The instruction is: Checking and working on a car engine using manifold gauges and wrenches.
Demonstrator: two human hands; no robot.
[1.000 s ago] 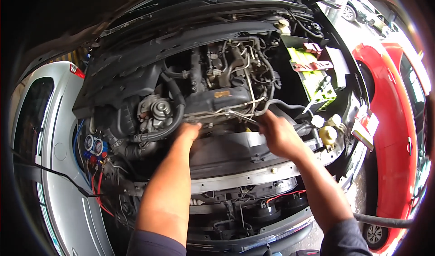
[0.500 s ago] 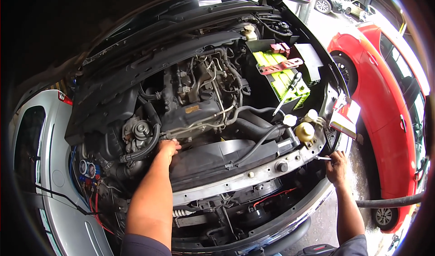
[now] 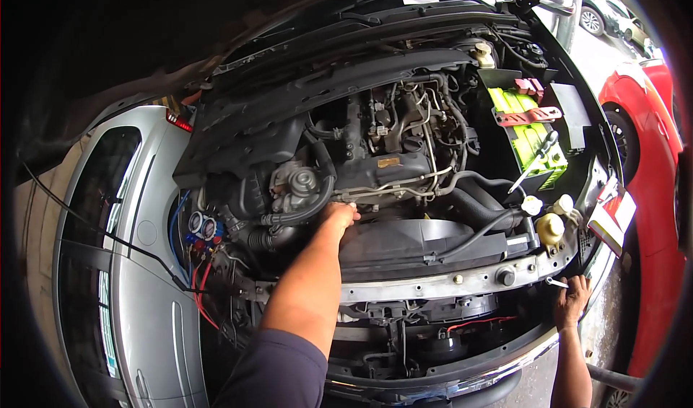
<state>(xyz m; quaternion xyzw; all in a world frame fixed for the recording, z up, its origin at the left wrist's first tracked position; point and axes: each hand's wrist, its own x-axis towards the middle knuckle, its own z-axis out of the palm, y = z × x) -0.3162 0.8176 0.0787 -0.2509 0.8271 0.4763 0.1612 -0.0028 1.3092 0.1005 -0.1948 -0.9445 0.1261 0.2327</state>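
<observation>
My left hand (image 3: 342,215) reaches in between the engine (image 3: 382,171) and the black fan shroud (image 3: 406,238), just below a metal pipe along the engine's front. Its visible fingers are curled, and whatever they grip is hidden. At the front right corner of the engine bay, my right hand (image 3: 572,303) is closed around a silver wrench (image 3: 556,282), whose end sticks out to the left over the radiator support (image 3: 426,287). A black ribbed hose (image 3: 292,217) curves beside my left hand.
A lime-green battery (image 3: 530,137) with a red bracket and a screwdriver-like tool on it sits at right. A yellowish reservoir (image 3: 551,229) and a red-and-white box (image 3: 613,213) are near my right hand. Gauges (image 3: 204,225) hang at left. A silver car and a red car (image 3: 642,141) flank the bay.
The whole view has swung left, so the engine bay appears farther right. My left hand stays at the engine's front, and my right hand still holds the wrench at the corner.
</observation>
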